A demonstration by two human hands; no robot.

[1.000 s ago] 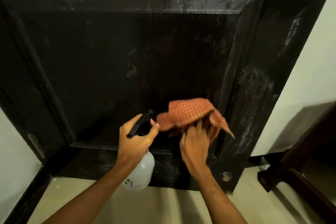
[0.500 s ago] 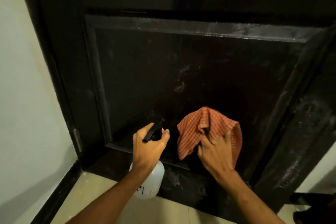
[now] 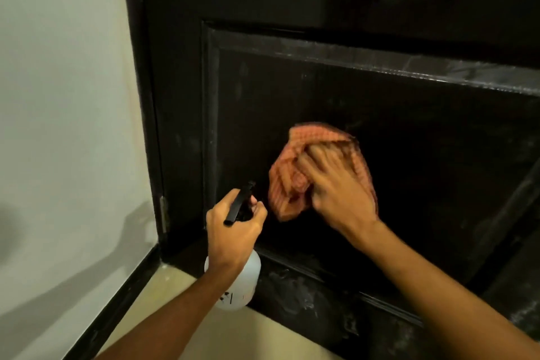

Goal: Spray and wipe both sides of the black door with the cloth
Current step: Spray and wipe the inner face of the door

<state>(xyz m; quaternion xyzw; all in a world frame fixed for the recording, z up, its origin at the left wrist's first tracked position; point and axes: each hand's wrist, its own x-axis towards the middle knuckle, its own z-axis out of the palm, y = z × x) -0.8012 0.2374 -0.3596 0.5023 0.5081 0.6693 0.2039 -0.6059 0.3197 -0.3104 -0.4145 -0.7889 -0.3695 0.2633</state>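
Cloth [image 3: 287, 181] soft, bunches under my right hand [image 3: 336, 190], palm pressing it on door [image 3: 409, 140]; left hand [image 3: 233, 231] clamped on spray bottle [image 3: 239, 286] neck.

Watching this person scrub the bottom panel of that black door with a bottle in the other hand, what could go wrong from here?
The cloth is bunched under the right hand, so little of it may meet the door, and streaks could stay. White smears on the bottom rail and the panel's top ledge lie outside the wiped patch and could be missed. The left hand holds the spray bottle by its trigger head; a stray squeeze might wet the wall.
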